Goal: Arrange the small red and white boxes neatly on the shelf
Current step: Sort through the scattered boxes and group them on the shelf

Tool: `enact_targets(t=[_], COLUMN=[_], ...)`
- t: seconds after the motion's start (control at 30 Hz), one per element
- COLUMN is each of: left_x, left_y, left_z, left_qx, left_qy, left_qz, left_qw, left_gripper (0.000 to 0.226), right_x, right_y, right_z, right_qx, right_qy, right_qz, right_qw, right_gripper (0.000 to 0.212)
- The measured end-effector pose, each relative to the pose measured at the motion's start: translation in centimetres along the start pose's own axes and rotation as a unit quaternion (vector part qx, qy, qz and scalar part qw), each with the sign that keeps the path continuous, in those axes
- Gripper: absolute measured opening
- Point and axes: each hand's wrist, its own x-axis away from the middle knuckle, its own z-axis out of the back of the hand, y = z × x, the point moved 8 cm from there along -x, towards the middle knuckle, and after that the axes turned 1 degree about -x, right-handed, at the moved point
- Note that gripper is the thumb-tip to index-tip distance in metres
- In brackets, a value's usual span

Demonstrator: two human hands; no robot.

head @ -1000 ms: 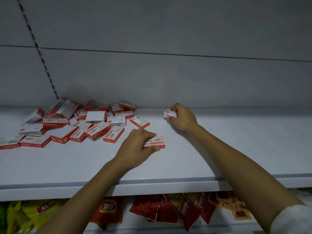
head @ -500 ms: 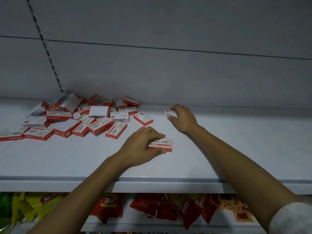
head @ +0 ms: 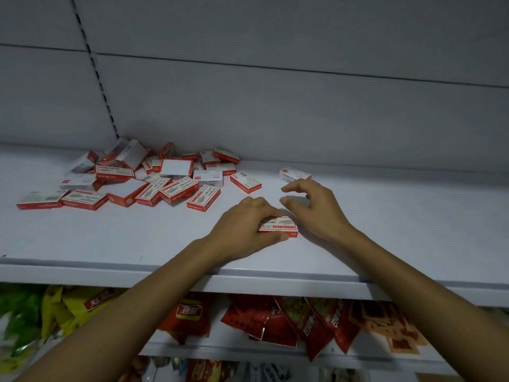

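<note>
On shelf (head: 399, 221), near front edge: left hand (head: 245, 230) pinches box (head: 285, 226) flat, likely squaring it for neat row; right hand (head: 316, 209) just beside, fingers (head: 294, 187) loosely curled, empty. Behind, lone box (head: 293, 174) already set by back wall; jumbled pile (head: 154, 183) waits far left.

A plain grey panelled back wall (head: 275, 106) rises behind, crossed by a dark slotted upright strip (head: 99, 78) at the left. On a lower white shelf (head: 220, 351) lie glossy red snack packets (head: 275, 323), with yellow packets (head: 74, 304) and blurred green packets (head: 19, 312) to their left. Pale orange packets (head: 391, 326) lie at the right.
</note>
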Motion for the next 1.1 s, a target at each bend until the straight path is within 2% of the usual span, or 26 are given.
enact_targets(t=[0.13, 0.27, 0.47, 0.67, 0.83, 1.1], left_x=[0.8, 2.0, 3.4, 2.6, 2.8, 3.2], left_y=[-0.6, -2.2, -6.8, -8.5, -9.0, -8.9], left_z=[0.7, 1.7, 4.9, 6.4, 6.5, 7.2], left_qx=[-0.005, 0.018, 0.005, -0.032, -0.058, -0.064], left_qy=[-0.014, -0.02, 0.044, 0.076, 0.086, 0.088], left_qz=[0.006, 0.029, 0.076, 0.059, 0.04, 0.01], left_qw=[1.0, 0.999, 0.996, 0.995, 0.994, 0.994], left_gripper=[0.046, 0.063, 0.046, 0.037, 0.038, 0.038], right_x=[-1.3, -3.7, -7.1, -9.2, -9.4, -8.1], right_y=[-1.8, -3.1, -4.2, -4.1, -3.4, -4.9], right_z=[-1.1, -3.4, -7.5, -10.0, -10.5, -10.0], right_qx=[0.001, 0.016, 0.066, 0.161, 0.212, 0.25], right_qy=[-0.015, -0.048, -0.056, -0.074, -0.068, -0.063], right_qz=[0.018, 0.014, 0.01, -0.025, -0.039, -0.033], right_qw=[1.0, 0.999, 0.996, 0.984, 0.974, 0.965], right_gripper=[0.024, 0.03, 0.035, 0.056, 0.044, 0.04])
